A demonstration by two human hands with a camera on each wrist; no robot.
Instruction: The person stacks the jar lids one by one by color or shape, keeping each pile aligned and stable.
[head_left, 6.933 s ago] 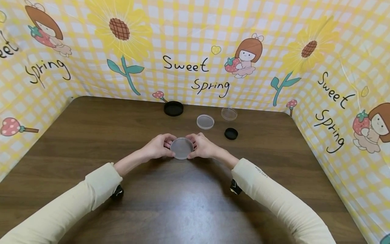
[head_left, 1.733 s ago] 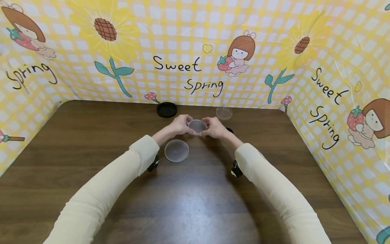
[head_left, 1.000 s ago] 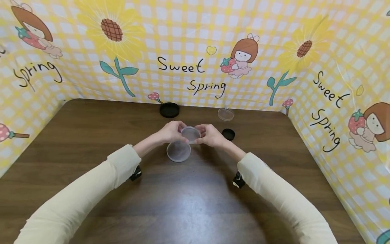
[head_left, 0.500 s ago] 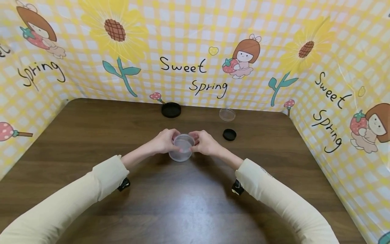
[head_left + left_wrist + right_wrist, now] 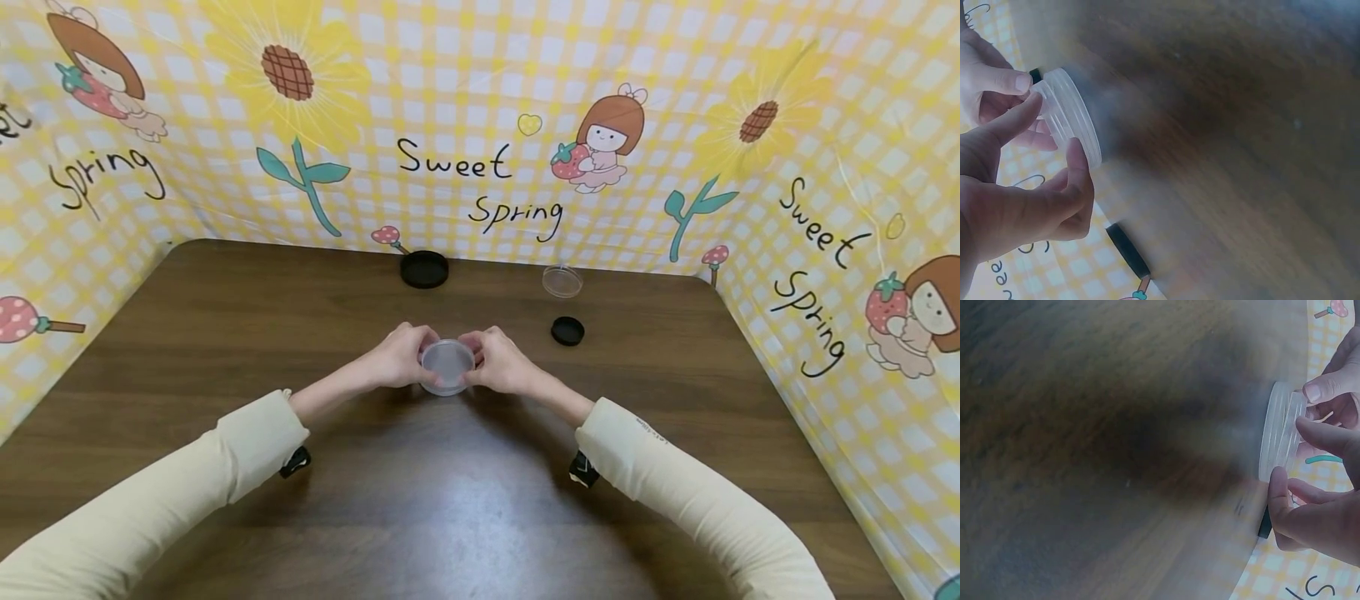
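Observation:
In the head view a smaller clear round dish sits at the middle of the table, between both hands. My left hand grips its left side and my right hand its right side, thumbs towards me. Beneath it a larger clear round dish lies on the table, mostly covered from above, its front rim showing. From the right wrist the smaller dish appears slightly tilted against the larger one, edges close together. Fingers behind the dishes are partly hidden in the head view.
A large black round lid lies at the table's back edge. To its right are a thin clear dish and a small black round lid. A checked cloth wall encloses the brown wooden table.
Earlier both hands held the larger dish, then left it on the table. They took the smaller dish from farther back and brought it towards me, down onto the larger one.

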